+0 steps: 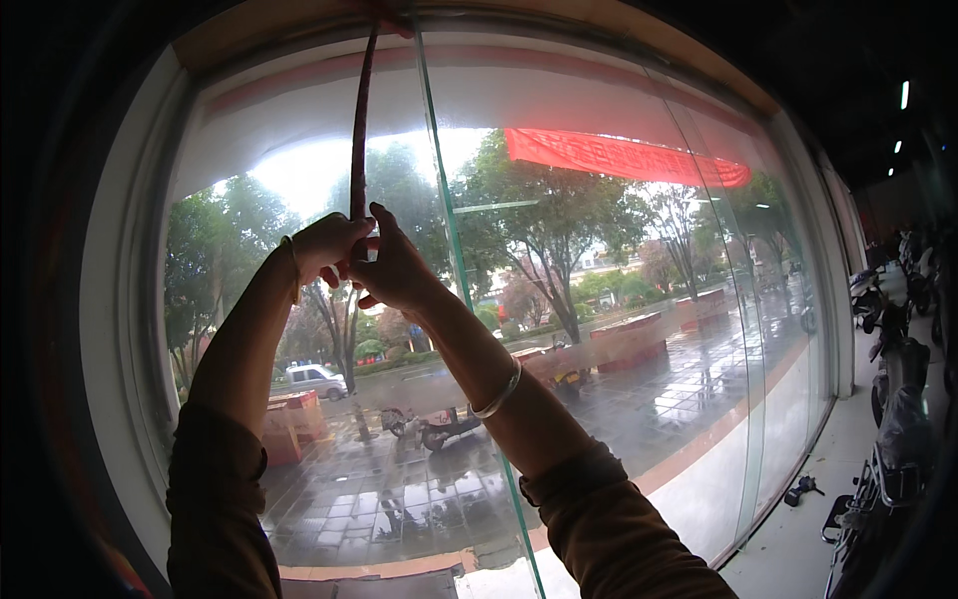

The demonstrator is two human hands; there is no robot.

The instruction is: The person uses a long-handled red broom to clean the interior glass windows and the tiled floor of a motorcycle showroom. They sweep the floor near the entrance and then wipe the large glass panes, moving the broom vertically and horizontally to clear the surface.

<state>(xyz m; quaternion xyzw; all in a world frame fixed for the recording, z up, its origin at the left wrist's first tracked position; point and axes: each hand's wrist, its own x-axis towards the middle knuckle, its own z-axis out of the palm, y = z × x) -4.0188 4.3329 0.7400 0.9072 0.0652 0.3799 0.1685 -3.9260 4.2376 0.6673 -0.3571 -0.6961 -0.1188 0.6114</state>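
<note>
Both my arms reach up in front of a large glass window pane (599, 419). My left hand (331, 243) is closed around the lower part of a long dark reddish pole (362, 135). Just right of it and touching the pole, my right hand (389, 262) has its thumb raised and fingers curled around the pole's lower end. The pole rises nearly upright to the top of the window, where a red thing (391, 19) shows dimly at its upper end. A greenish vertical glass edge (441, 172) runs just right of the hands.
A white window frame (123, 284) stands at the left. Parked motorcycles (898, 359) line the right side on a pale floor, with a small dark object (803, 490) near the glass. Beyond the window are a red banner (621, 157), trees, a scooter (434, 428) and a van (314, 380).
</note>
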